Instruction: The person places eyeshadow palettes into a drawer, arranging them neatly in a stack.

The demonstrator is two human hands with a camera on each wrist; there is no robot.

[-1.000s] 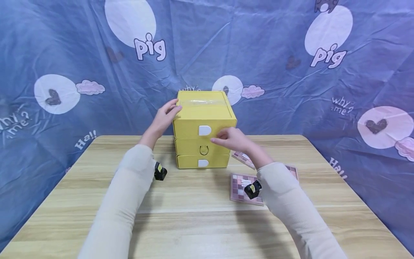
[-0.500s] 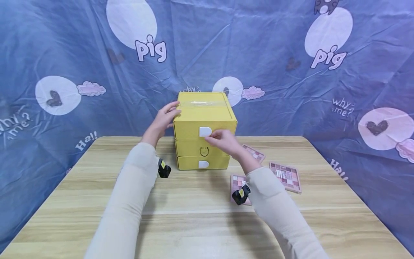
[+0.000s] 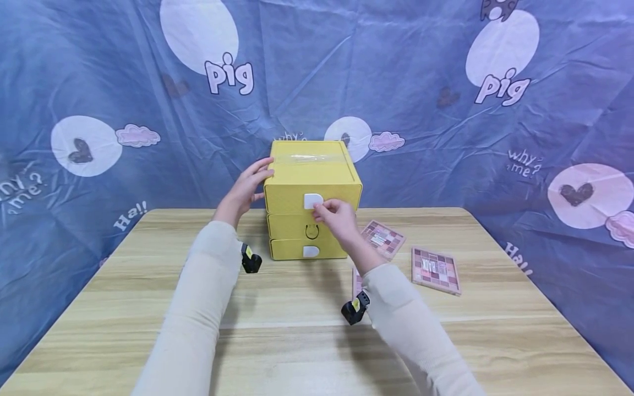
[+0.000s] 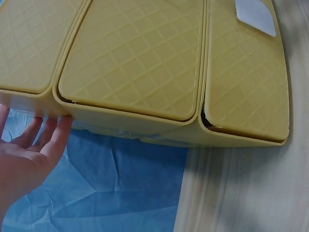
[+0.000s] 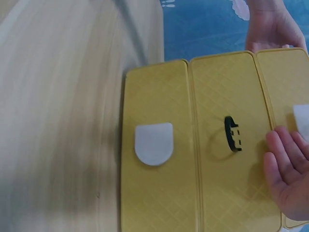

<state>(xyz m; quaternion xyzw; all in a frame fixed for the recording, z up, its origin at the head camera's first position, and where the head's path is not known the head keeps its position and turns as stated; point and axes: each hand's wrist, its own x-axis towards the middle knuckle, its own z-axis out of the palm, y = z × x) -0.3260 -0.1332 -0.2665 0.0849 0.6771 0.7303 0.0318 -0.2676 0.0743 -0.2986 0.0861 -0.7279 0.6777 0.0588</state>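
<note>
A yellow three-drawer storage box (image 3: 292,225) stands at the back of the table, its drawers all closed. The left hand (image 3: 244,190) rests along the box's upper left side; in the left wrist view its fingers (image 4: 57,140) lie extended against the side wall. At the top drawer, the right hand (image 3: 338,217) pinches the edge of the white drawer handle (image 3: 310,200) with thumb and fingertips. The right wrist view shows its fingertips (image 5: 281,137) right at that handle, the thumb partly out of sight. The lowest drawer has a similar white handle (image 5: 154,143).
Pinkish makeup palettes (image 3: 436,269) lie right of the box, another palette (image 3: 383,239) close beside it and one more partly hidden under the right forearm. A blue printed cloth (image 3: 421,110) hangs behind the wooden table (image 3: 282,341).
The right hand has moved left across the front of the top drawer to its white handle. The left hand has settled slightly lower on the box's side. The drawers look unmoved.
</note>
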